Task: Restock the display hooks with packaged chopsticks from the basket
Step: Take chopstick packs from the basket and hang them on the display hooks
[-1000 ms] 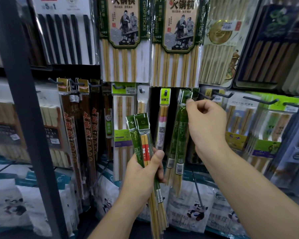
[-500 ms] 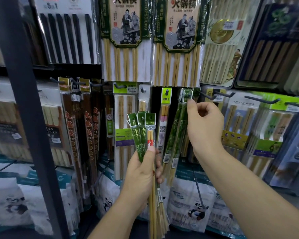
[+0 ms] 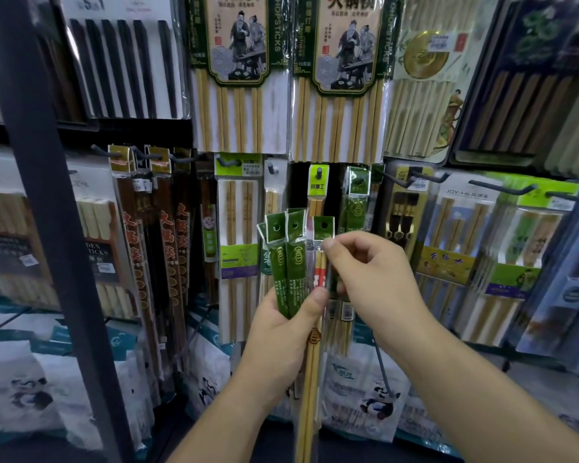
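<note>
Several chopstick packs (image 3: 286, 265) clamped in left fingers (image 3: 316, 297) | right fingers (image 3: 330, 244) pinching rightmost pack (image 3: 323, 226)

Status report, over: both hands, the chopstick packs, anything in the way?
Left hand holds the fanned green packs. Right hand pinches the rightmost pack below its header. Hanging green packs above; nothing in the way.

- The held chopstick packs (image 3: 286, 262) stand upright in the left hand (image 3: 281, 332), mid-frame.
- The right hand (image 3: 375, 282) lies at their 3 o'clock, pinching the rightmost pack's top.
- The hung packs (image 3: 358, 198) sit behind them, at 1 o'clock.
- An upright post (image 3: 47, 228) stands nearer, at 9 o'clock.
</note>
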A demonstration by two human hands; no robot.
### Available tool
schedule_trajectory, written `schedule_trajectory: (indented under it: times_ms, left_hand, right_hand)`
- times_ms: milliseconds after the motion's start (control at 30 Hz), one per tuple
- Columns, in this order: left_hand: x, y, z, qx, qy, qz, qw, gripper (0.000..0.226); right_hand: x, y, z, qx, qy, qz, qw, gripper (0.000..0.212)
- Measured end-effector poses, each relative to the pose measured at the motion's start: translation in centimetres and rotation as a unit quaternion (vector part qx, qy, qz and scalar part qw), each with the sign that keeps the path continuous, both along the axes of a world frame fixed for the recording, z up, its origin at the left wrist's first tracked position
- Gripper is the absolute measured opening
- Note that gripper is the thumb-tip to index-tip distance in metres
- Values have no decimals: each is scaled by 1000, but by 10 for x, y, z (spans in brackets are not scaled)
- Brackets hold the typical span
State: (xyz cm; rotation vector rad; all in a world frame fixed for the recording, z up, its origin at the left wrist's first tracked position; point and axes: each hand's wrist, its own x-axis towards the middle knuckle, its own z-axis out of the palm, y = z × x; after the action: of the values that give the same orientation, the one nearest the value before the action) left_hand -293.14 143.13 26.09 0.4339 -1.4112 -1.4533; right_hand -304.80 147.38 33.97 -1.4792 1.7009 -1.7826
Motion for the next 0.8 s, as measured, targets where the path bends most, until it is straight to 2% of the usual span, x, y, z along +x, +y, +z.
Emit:
schedule_trajectory:
  times_ms: [133,233,367,433,600,800]
  left_hand:
    - [-6,4,2,-3,-7,7,1000,51]
    - [-13,7,2,38,34,-26,998,55]
    - [-24,7,0,71,69,-49,994,41]
    - [-29,8,0,77,69,-49,993,33]
    - [-36,10,-2,78,54,-45,995,29]
    - [-44,10,-1,82,44,-45,995,24]
  right_hand:
    - [-12,11,12,-46,-41,3,998,21]
    - [-31,17,30,-78,-59,-29,995,29]
    - [-51,18,45,-93,-87,-64,990,38]
    - [-57,16,49,-86,-82,-79,990,35]
    - [-66,9,50,-68,-64,-93,991,31]
    - [-67,4,46,-86,-16,-105,991,38]
